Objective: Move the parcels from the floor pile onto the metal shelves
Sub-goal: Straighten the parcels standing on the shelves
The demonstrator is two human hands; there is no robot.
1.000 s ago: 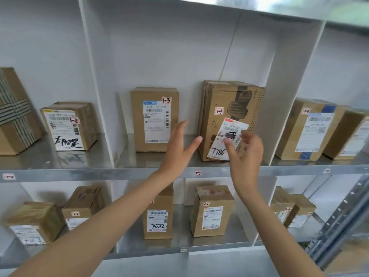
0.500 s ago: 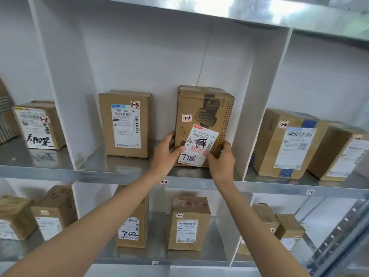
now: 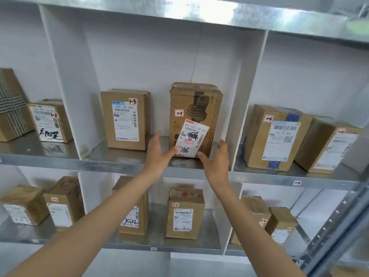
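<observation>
Parcel of brown cardboard (image 3: 194, 108), tall and upright, bearing a tilted white shipping label marked 7186, stands on the upper metal shelf (image 3: 123, 158) in the middle bay, near the white divider panel (image 3: 242, 108) at its right. Our left hand (image 3: 157, 154) has straight fingers, with the thumb tip touching the label's lower corner. Our right hand (image 3: 216, 158) is spread loosely just beside the parcel's lower right edge; whether it touches, we cannot tell. A second brown box labelled 1-3 (image 3: 125, 118) stands well to the left.
</observation>
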